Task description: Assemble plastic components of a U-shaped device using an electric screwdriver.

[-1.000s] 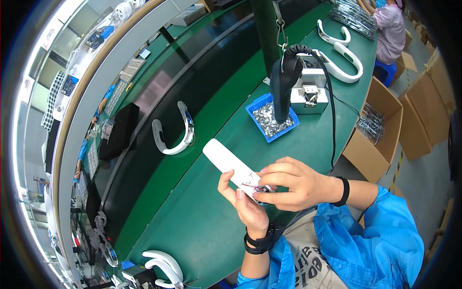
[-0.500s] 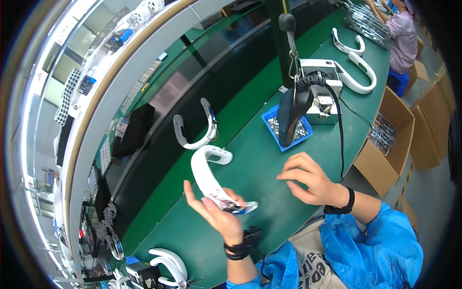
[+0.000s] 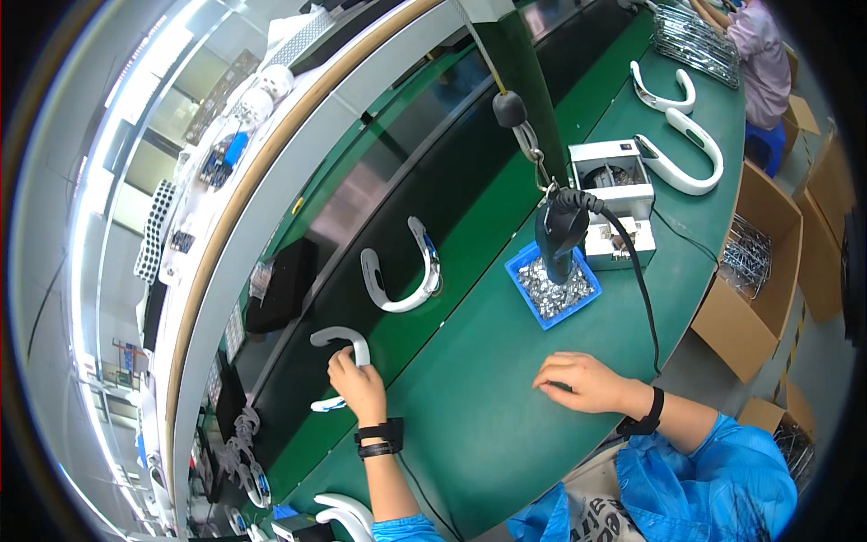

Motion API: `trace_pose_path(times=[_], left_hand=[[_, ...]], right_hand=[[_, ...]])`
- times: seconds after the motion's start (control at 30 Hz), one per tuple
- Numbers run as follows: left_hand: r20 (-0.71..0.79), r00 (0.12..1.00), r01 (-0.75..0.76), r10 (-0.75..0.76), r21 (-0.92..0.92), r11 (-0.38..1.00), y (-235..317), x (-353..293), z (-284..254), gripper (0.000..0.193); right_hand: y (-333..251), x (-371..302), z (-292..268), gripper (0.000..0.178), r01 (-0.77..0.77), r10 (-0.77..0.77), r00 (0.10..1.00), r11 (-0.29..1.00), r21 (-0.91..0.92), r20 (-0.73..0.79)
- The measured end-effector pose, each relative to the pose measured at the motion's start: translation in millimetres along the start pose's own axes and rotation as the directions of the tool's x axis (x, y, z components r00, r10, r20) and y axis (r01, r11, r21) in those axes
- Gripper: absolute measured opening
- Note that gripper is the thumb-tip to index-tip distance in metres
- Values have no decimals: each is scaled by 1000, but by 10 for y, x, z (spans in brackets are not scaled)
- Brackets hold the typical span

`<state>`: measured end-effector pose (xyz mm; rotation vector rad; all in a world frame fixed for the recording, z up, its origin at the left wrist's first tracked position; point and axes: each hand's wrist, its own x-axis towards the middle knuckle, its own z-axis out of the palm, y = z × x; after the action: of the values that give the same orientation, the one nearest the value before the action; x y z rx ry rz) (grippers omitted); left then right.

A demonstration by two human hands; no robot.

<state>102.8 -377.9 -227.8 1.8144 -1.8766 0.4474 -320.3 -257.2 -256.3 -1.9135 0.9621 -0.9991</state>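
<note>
Left hand [image 3: 358, 387] had moved out to the dark conveyor belt [image 3: 361, 217], fingers curled around the white U-shaped piece [image 3: 339, 339] lying there. Brown cartons [image 3: 736, 316] stood right; blue screw tray [image 3: 553, 287] mid-bench. Right hand [image 3: 582, 381] rested loosely spread, empty.

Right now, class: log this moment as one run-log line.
left hand: gripping white U-shaped part on dark belt | right hand: empty, resting on green table

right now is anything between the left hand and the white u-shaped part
No. The left hand is already on the white u-shaped part, which lies on the dark belt. The right hand rests apart on the green table.
</note>
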Motion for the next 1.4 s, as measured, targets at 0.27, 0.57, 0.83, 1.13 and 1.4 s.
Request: trace_pose_path(times=[0.27,0.57,0.83,1.13,1.4], left_hand=[[33,948,-304,315,-183,935,1292,513,717,51],[218,958,-98,184,-354,930,1032,476,358,30],[662,723,690,-198,-706,159,415,-466,-562,21],[631,718,405,-295,-723,-560,731,-891,-799,50],[525,818,410,-235,-818,-403,1420,-619,-1237,48]], right_hand=[[-32,-12,-2,11,-19,20,1000,999,-26,6],[-37,-35,-12,12,9,-9,1000,1000,3,-2],[-216,18,-171,13,38,-64,956,995,-95,-288],[-147,409,-705,17,-189,-35,937,784,-592,-346],[226,762,-709,10,-157,133,986,568,-808,-98]])
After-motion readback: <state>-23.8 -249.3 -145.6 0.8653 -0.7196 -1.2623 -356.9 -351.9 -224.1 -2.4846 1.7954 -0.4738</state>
